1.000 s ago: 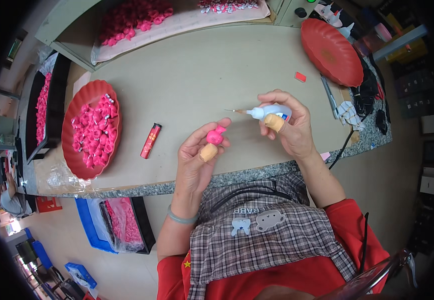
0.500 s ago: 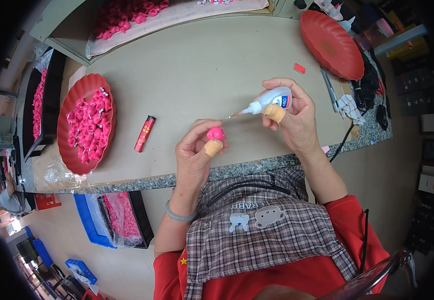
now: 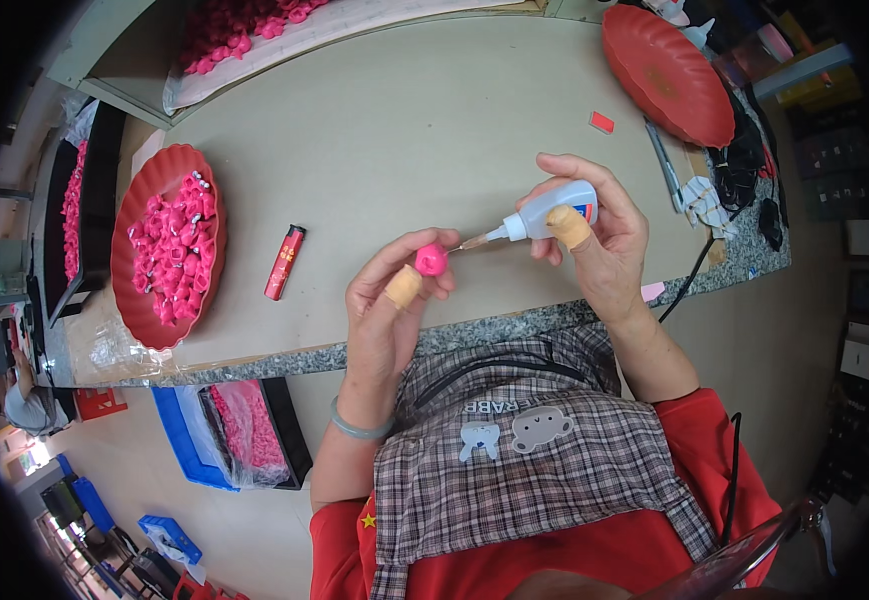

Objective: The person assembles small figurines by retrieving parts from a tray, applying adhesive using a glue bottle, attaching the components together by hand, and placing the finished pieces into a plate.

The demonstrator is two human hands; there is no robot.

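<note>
Over the front part of the table, my left hand [image 3: 392, 290] pinches a small round pink piece [image 3: 432, 260] between a tape-wrapped thumb and the fingers. My right hand [image 3: 605, 230], its thumb also wrapped, grips a translucent glue bottle [image 3: 547, 215] with a fine nozzle. The nozzle points left, and its tip is at the pink piece's right side; whether it touches cannot be made out. Left of my hands a red lighter [image 3: 285, 262] lies on the table. Further left stands a red scalloped dish [image 3: 127, 290] heaped with similar pink pieces [image 3: 170, 255].
A second red scalloped dish [image 3: 670, 80] stands at the far right, near a small red block [image 3: 602, 122], a grey pen-like tool [image 3: 664, 165] and a crumpled cloth [image 3: 705, 205]. At the back, a shelf [image 3: 245, 82] holds more pink pieces. Below the table's left edge sits a blue crate [image 3: 183, 440].
The glue bottle's nozzle has come down to the pink piece, which is turned to show a rounder side. Both hands still hold the same things.
</note>
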